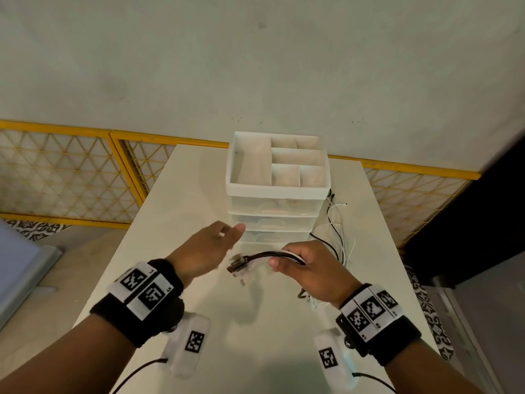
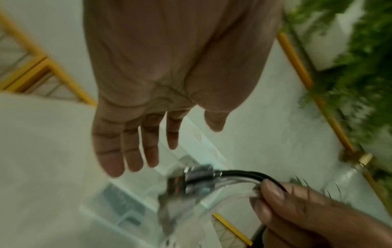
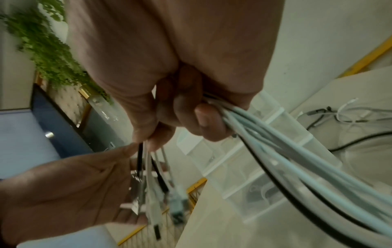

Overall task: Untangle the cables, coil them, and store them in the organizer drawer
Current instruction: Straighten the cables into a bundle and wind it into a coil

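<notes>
My right hand (image 1: 305,265) grips a bundle of black and white cables (image 1: 272,255) just in front of the organizer, fingers curled round it (image 3: 191,117). The plug ends (image 1: 237,265) stick out to the left, blurred. The rest of the cables (image 1: 338,231) trail over the table to the organizer's right side. My left hand (image 1: 210,248) hovers left of the plugs with fingers straight and spread (image 2: 131,147), holding nothing. The white organizer (image 1: 277,191) stands at the table's far middle, with a divided top tray and translucent drawers below, all pushed in.
The white table (image 1: 176,223) runs from me to a pale wall. A yellow mesh fence (image 1: 71,177) lines the floor on both sides. A dark panel (image 1: 483,209) stands at the right. Greenery (image 2: 360,67) shows in the wrist views.
</notes>
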`<action>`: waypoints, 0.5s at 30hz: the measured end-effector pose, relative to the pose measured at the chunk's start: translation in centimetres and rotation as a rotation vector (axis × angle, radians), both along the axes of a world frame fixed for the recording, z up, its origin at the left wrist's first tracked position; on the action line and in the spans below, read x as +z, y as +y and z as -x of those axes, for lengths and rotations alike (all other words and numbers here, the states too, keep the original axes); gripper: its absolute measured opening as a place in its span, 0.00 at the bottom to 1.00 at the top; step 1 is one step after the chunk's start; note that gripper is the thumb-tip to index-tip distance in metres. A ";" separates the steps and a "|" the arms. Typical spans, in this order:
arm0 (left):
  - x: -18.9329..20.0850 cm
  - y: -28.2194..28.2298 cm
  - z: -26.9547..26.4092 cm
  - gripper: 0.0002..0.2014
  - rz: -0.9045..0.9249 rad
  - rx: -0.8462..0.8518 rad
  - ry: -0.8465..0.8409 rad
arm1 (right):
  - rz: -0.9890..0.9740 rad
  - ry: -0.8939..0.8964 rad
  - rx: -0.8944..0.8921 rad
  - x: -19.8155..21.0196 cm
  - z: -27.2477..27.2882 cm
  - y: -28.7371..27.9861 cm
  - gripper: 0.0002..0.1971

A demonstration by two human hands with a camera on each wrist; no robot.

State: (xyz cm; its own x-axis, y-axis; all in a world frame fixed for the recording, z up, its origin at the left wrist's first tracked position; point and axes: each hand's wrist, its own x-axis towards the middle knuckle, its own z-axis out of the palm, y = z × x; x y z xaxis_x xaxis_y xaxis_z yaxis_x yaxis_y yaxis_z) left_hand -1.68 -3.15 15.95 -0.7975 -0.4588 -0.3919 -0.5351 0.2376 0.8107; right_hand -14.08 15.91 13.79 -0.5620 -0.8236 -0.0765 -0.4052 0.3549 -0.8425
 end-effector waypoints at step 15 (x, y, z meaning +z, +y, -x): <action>3.7 3.1 2.8 0.35 -0.030 -0.383 0.070 | 0.158 0.000 0.097 5.1 0.3 -0.7 0.04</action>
